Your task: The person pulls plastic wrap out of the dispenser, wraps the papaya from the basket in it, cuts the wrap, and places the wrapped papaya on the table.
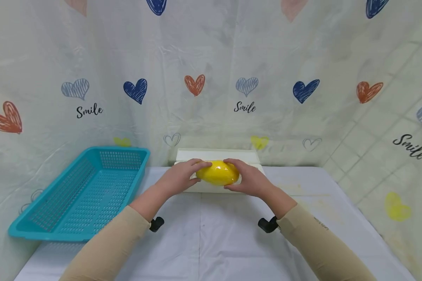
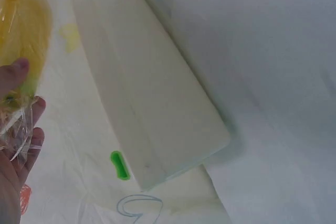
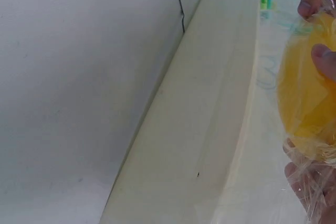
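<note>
Head view: we saw a yellow oval object (image 1: 219,173), glossy under clear plastic wrap (image 2: 20,129), held up between two bare hands at the middle of the scene. Its long axis ran from left to right, nearly level, so one end pointed to each side. The left hand (image 1: 179,176) gripped the left end and the right hand (image 1: 252,179) gripped the right, fingers over the top and thumbs on the near side.

In the left wrist view we saw the same axis run up and down the picture; the end in the left hand was tinged green, and the wrap bunched there. In the right wrist view we saw crumpled wrap at the right hand's end too.

The object lined up over a long white block (image 1: 211,189), roughly parallel to it, and both wrist views showed the two apart. The block rested on a white-covered surface (image 1: 214,238). To the left stood a turquoise basket (image 1: 81,236) with perforated sides. Behind everything we saw a pale curtain (image 1: 214,47) printed with hearts and the word "Smile".
</note>
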Action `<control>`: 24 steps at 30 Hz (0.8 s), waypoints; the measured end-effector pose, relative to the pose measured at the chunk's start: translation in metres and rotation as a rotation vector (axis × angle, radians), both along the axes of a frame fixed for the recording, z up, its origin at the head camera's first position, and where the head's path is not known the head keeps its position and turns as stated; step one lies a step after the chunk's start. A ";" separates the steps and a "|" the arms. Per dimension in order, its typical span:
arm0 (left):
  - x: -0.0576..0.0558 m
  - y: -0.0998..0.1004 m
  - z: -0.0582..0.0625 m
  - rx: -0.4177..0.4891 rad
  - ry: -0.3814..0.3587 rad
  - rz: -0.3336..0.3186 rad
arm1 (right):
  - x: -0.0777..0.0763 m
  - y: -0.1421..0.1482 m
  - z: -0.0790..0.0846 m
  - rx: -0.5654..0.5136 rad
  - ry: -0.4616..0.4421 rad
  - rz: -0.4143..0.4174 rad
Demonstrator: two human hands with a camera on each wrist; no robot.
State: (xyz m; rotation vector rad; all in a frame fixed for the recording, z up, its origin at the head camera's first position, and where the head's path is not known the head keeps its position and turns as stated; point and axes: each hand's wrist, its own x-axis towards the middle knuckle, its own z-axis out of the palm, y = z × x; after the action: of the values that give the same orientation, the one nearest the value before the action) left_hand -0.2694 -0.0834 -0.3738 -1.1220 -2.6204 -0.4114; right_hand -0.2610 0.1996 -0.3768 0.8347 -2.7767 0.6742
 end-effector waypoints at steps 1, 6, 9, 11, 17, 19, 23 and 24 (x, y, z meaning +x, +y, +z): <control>-0.001 0.000 0.002 0.012 0.000 0.000 | -0.001 0.000 0.001 -0.005 0.007 0.003; -0.007 0.001 0.012 0.039 -0.056 0.019 | -0.006 0.002 0.011 -0.034 0.033 0.034; -0.009 0.001 0.018 0.050 -0.092 0.040 | -0.010 0.003 0.016 -0.049 0.042 0.044; -0.010 0.001 0.022 0.058 -0.097 0.049 | -0.012 0.004 0.020 -0.057 0.046 0.040; -0.014 0.000 0.035 0.084 -0.079 0.027 | -0.016 0.004 0.032 -0.094 0.026 0.034; -0.016 0.000 0.038 0.087 -0.068 0.019 | -0.018 0.004 0.035 -0.101 0.027 0.034; -0.020 0.000 0.046 0.080 -0.067 0.021 | -0.022 0.005 0.042 -0.106 0.037 0.038; -0.021 0.000 0.047 0.077 -0.070 0.026 | -0.023 0.005 0.043 -0.105 0.039 0.038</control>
State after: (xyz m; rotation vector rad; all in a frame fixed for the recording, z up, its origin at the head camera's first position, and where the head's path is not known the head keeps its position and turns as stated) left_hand -0.2904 -0.0833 -0.3264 -1.0663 -2.6519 -0.5503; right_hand -0.2844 0.2044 -0.3337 0.8716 -2.6712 0.7932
